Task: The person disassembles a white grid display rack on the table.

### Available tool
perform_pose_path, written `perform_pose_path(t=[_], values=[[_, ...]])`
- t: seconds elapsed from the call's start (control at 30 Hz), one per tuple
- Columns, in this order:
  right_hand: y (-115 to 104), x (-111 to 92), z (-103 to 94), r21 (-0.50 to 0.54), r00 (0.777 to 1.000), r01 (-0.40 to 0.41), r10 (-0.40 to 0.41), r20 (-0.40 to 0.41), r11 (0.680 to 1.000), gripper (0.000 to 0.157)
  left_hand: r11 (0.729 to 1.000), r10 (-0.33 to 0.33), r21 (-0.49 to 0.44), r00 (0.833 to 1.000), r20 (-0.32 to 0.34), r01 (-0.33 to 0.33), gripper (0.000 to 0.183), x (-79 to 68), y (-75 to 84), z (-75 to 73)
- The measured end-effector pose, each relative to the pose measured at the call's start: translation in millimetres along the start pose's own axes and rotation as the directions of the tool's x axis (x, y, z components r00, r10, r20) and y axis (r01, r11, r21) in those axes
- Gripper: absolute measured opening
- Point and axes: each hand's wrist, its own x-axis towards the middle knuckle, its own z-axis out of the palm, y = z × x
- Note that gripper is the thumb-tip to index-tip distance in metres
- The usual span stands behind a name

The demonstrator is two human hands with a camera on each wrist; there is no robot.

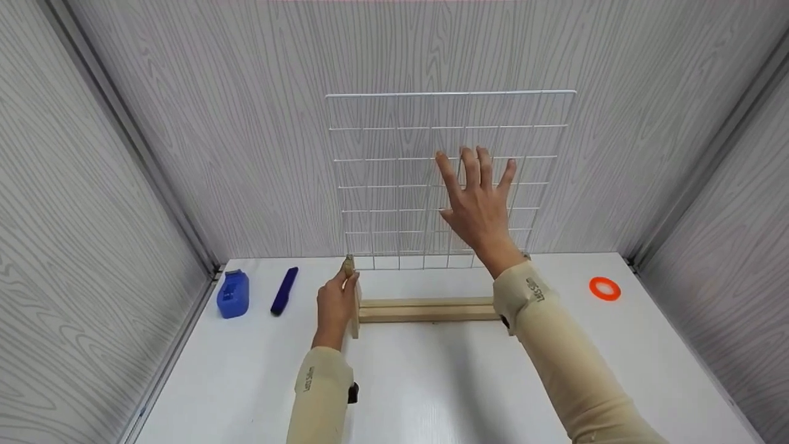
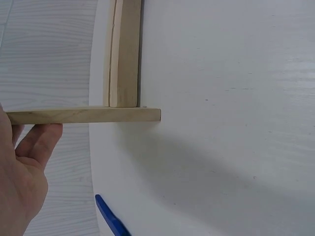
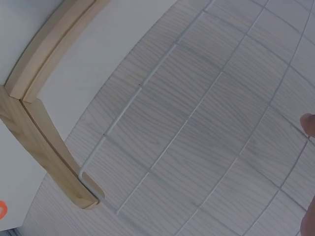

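A wooden stand (image 1: 431, 313) lies along the back of the white table, its grooved crossbar joined to an upright end piece at each side. My left hand (image 1: 333, 305) pinches the left end piece (image 2: 98, 116) near its top, thumb on one face and fingers on the other. A white wire grid (image 1: 394, 94) rises behind the crossbar, in front of the back wall. Before its right half, my right hand (image 1: 479, 206) is raised with fingers spread, overlapping the wires in the head view. The grid's lower corner meets the right end piece (image 3: 49, 152) in the right wrist view.
At the table's left side are a blue bottle-like container (image 1: 233, 295) and a dark blue elongated object (image 1: 285, 291). An orange ring (image 1: 593, 288) lies at the right. Wood-patterned panels (image 1: 246, 123) enclose the table at the back and both sides.
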Motion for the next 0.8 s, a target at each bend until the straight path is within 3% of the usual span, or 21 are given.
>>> perform_pose_path(t=[0.1,0.8], values=[[0,1,-1.8,0.002,1.000,0.005,-0.005,0.005,1.000,0.118,1.000,-0.028,-0.003,1.000,0.010,0.028,0.030,-3.0,-2.6,0.0],[13,22,-17.5,-0.028,0.998,0.013,-0.015,-0.054,1.000,0.120,1.000,0.000,-0.020,1.000,-0.016,0.000,0.030,1.3,2.0,5.1]])
